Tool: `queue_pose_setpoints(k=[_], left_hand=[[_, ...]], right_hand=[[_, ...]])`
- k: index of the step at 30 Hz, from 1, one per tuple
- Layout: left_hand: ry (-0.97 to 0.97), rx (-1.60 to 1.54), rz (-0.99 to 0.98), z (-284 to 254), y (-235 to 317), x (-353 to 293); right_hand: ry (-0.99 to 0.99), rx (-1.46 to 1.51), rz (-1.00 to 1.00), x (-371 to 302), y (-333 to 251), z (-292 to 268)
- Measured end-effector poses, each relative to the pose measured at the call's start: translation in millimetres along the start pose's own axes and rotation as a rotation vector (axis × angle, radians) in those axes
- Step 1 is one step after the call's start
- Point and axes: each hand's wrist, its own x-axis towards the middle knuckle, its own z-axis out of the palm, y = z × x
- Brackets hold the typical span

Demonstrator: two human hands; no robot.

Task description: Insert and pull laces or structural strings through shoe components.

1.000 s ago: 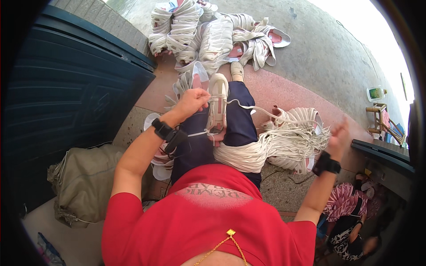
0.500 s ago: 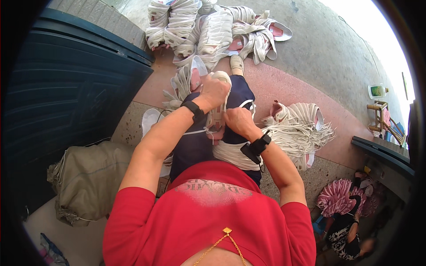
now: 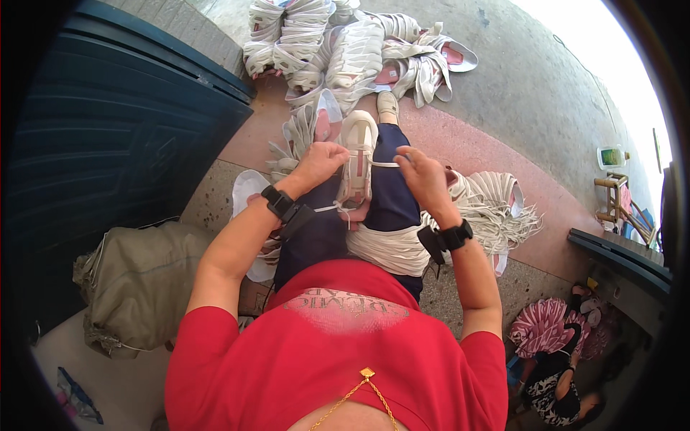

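Hands have parted a little since half a second ago — then they were bunched together over the shoe, and a second ago your right arm was flung out wide over the pile on your right. Now your left hand (image 3: 325, 159) is closing its fingers round the side of the white lace-up shoe upper with pink lining (image 3: 357, 159), which is lying along your dark blue trouser leg (image 3: 392, 197), toe pointing away from you. Your right hand (image 3: 422, 174) is pinching the thin white lace (image 3: 384, 164) and holding it taut — the lace is running straight across to the shoe.

A heap of white shoe uppers (image 3: 345, 43) is lying on the ground beyond your foot, another loose fan of them (image 3: 489, 208) just beside your right thigh. An olive cloth bag (image 3: 136, 280) is slumping against the dark blue metal door (image 3: 108, 151) on your left.
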Motion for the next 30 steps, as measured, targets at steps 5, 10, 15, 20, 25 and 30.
queue_pose_setpoints(k=[5, 10, 15, 20, 25, 30], left_hand=[[0.085, 0.284, 0.031, -15, 8, -21], [0.272, 0.467, 0.291, -10, -19, -11], [0.323, 0.555, 0.288, 0, -16, 5], [0.249, 0.772, 0.343, -1, -5, 11], [0.202, 0.948, 0.498, -2, 3, 22], [0.225, 0.755, 0.339, 5, -4, 18]], right_hand=[[-0.248, -0.29, -0.287, 51, -12, 77], [-0.217, -0.28, -0.192, 71, -3, 96], [-0.152, -0.137, -0.071, 71, 11, 104], [-0.178, -0.04, -0.03, 75, 17, 106], [-0.173, 0.01, 0.004, 76, 19, 108], [-0.053, 0.102, 0.017, 64, 18, 103]])
